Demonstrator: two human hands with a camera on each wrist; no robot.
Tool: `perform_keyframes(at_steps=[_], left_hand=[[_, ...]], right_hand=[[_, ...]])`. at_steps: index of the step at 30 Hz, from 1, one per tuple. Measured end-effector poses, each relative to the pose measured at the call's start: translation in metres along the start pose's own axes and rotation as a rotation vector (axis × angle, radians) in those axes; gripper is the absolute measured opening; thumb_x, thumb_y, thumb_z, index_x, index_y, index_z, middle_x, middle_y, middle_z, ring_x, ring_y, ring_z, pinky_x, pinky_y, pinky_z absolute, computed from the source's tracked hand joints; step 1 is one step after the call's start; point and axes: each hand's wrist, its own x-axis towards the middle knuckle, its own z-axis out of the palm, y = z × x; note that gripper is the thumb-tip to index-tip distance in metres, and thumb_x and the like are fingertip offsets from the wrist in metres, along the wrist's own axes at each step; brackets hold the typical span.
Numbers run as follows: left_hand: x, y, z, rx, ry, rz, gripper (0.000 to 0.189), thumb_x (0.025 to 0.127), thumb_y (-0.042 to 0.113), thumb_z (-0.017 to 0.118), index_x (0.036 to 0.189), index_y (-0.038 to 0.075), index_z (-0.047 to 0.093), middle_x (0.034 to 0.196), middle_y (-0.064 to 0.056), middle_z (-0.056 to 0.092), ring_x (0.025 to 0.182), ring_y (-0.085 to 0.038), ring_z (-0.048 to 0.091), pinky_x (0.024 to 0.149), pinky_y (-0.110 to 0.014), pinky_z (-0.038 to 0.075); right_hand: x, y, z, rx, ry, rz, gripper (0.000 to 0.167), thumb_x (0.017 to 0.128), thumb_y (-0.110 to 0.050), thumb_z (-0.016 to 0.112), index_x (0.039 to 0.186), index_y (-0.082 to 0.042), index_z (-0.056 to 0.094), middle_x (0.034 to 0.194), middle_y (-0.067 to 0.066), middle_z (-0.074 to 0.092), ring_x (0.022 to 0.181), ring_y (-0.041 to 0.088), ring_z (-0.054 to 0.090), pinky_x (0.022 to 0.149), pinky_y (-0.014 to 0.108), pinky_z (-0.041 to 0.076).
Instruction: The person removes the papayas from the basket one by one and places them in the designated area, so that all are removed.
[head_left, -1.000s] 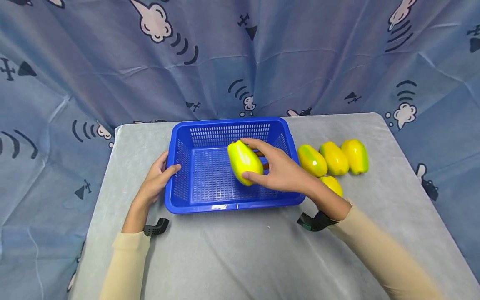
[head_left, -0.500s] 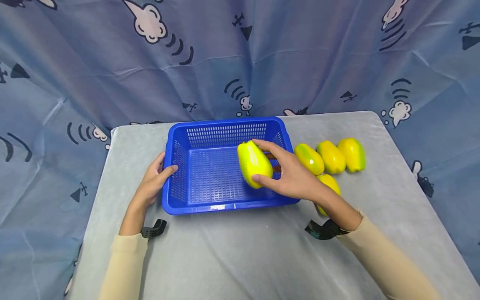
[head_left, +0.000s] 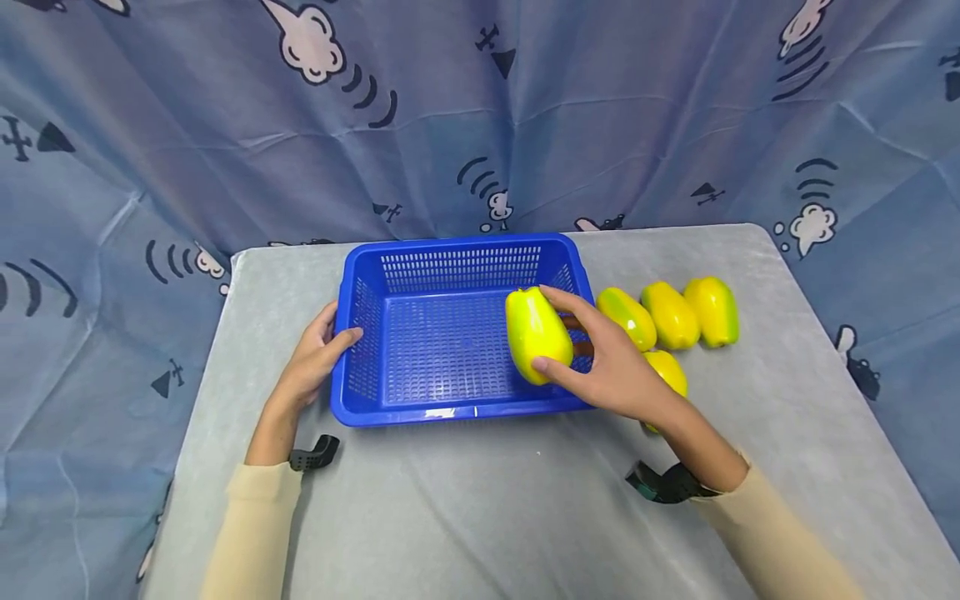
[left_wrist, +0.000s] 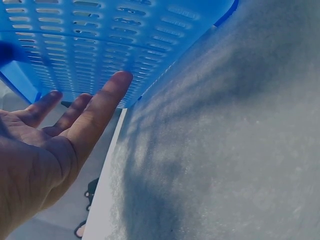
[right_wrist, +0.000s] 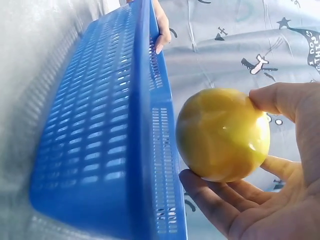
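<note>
A yellow-green papaya [head_left: 537, 333] is held in my right hand [head_left: 611, 367], thumb on the near side and fingers round the far side. In the head view it overlaps the right part of the blue plastic basket [head_left: 420, 350], and the right wrist view shows the papaya [right_wrist: 220, 135] above the level of the rim. My left hand [head_left: 311, 358] grips the basket's left side, thumb over the rim. In the left wrist view its fingers [left_wrist: 92, 122] lie along the slotted outer wall. The basket's floor shows no fruit.
To the right of the basket several more papayas lie on the grey cloth-covered table [head_left: 465, 508]: three in a row, with the middle one [head_left: 670, 317], and a nearer one [head_left: 666, 372] partly behind my right wrist. A patterned blue curtain [head_left: 450, 108] hangs behind the table.
My right hand has moved to the right over the basket, carrying the papaya with it. The left hand keeps its place on the rim, and the basket and other papayas stay put.
</note>
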Motion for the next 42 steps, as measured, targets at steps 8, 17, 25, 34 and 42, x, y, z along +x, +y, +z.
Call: perform_keyframes(at_steps=[8,17,25,34,42], left_hand=[[-0.001,0.0,-0.001,0.008,0.003,0.003,0.066,0.106,0.014,0.05,0.166,0.005,0.025,0.161,-0.027,0.045,0.134,-0.035,0.057,0.091,-0.02,0.06],[-0.001,0.0,0.001,0.006,0.001,-0.003,0.066,0.106,0.014,0.05,0.167,0.007,0.026,0.161,-0.026,0.046,0.133,-0.032,0.057,0.092,-0.02,0.06],[0.0,0.0,0.001,0.003,-0.001,0.006,0.065,0.106,0.014,0.05,0.166,0.006,0.027,0.16,-0.026,0.046,0.132,-0.028,0.057,0.093,-0.02,0.059],[0.001,0.001,0.001,-0.01,-0.005,0.004,0.066,0.106,0.013,0.05,0.167,0.006,0.026,0.162,-0.025,0.044,0.134,-0.03,0.056,0.094,-0.019,0.059],[0.0,0.001,0.002,-0.006,0.002,-0.004,0.065,0.106,0.014,0.051,0.166,0.006,0.026,0.161,-0.026,0.046,0.128,-0.023,0.059,0.093,-0.02,0.059]], right_hand=[[-0.015,0.009,-0.007,-0.009,0.049,0.046,0.083,0.097,-0.033,0.077,0.166,-0.028,0.031,0.158,0.012,0.051,0.133,0.036,0.06,0.105,0.059,0.057],[-0.029,0.023,-0.025,-0.003,0.127,0.024,0.08,0.099,-0.024,0.075,0.166,-0.028,0.032,0.156,0.014,0.053,0.129,0.037,0.063,0.095,0.018,0.054],[-0.042,0.034,-0.04,-0.018,0.19,0.067,0.082,0.098,-0.022,0.076,0.167,-0.024,0.031,0.153,0.019,0.053,0.124,0.043,0.064,0.091,0.003,0.045],[-0.055,0.051,-0.056,-0.048,0.246,0.119,0.087,0.097,-0.02,0.077,0.169,-0.026,0.027,0.158,0.023,0.048,0.128,0.045,0.059,0.09,0.0,0.04],[-0.06,0.058,-0.063,-0.088,0.279,0.099,0.087,0.095,-0.018,0.079,0.168,-0.023,0.03,0.157,0.024,0.05,0.129,0.042,0.055,0.089,-0.003,0.038]])
